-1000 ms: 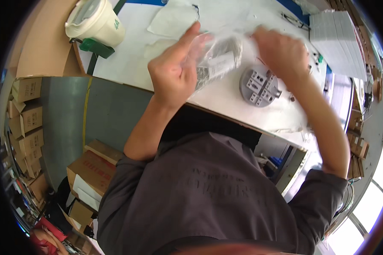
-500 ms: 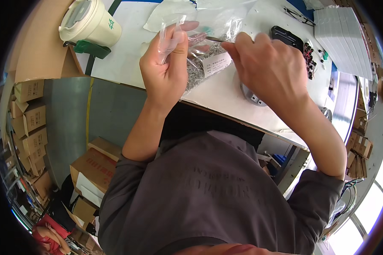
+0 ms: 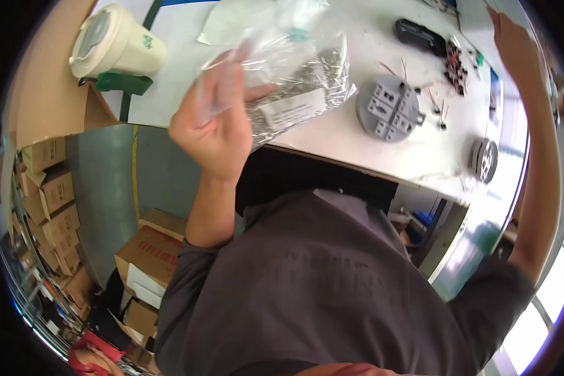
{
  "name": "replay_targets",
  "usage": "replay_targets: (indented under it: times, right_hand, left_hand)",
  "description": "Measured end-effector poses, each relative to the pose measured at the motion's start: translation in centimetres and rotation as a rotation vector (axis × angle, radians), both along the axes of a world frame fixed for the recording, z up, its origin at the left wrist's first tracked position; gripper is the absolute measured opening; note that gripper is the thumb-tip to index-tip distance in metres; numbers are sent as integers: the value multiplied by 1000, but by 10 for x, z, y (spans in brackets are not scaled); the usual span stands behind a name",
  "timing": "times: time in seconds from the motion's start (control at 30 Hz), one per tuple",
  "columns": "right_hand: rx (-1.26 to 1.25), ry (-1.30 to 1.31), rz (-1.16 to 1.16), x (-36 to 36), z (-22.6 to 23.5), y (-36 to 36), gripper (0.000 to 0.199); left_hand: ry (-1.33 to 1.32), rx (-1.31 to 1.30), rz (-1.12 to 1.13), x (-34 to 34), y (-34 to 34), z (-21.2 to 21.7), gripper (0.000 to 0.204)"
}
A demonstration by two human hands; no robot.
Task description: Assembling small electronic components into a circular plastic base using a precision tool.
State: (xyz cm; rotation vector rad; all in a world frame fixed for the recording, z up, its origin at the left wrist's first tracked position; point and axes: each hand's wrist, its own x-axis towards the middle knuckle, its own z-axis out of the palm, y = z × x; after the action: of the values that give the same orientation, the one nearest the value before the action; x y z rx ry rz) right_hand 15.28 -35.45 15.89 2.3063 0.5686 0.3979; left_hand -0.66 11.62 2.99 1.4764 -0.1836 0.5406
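Note:
My left hand (image 3: 216, 128) is closed around the gathered top of a clear plastic bag (image 3: 291, 53). Inside the bag lie many thin silvery metal pieces (image 3: 326, 72), and a white label (image 3: 292, 108) is on its front. The bag rests over the near edge of the white table. Off to the far right, my right hand (image 3: 512, 39) is stretched out beside the white stacked sheets, fingers bent together. A thin line shows at its fingertips, seemingly the slim metal tool from before, but too small to tell its kind.
A grey round fixture (image 3: 388, 108) with square sockets sits mid-table. Right of it are small red-and-black wired parts (image 3: 455, 69), a black tray (image 3: 420, 36) and a grey-and-black round part (image 3: 484, 160). At left stand a cream lidded bucket (image 3: 122, 47) and a cardboard box (image 3: 50, 75).
My right hand has left the bag and swung far right, uncovering the round fixture. My left hand has shifted slightly left and down, still gripping the bag.

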Motion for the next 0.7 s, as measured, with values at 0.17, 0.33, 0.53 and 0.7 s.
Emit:
replay_targets:
  times: [0.17,0.33,0.53,0.7]
  right_hand:
    - [425,94,114,-111,-17,208,35]
    - [374,149,165,-138,-50,253,42]
    - [345,82,178,-133,-58,273,44]
    - [377,-11,275,-108,-68,263,45]
  left_hand:
    - [-74,-16,-65,4,-5,-9,22]
    - [-40,0,-109,0,-4,-5,24]
    - [18,-146,-76,-1,-11,-4,17]
    - [-93,20,-118,4,-7,-11,20]
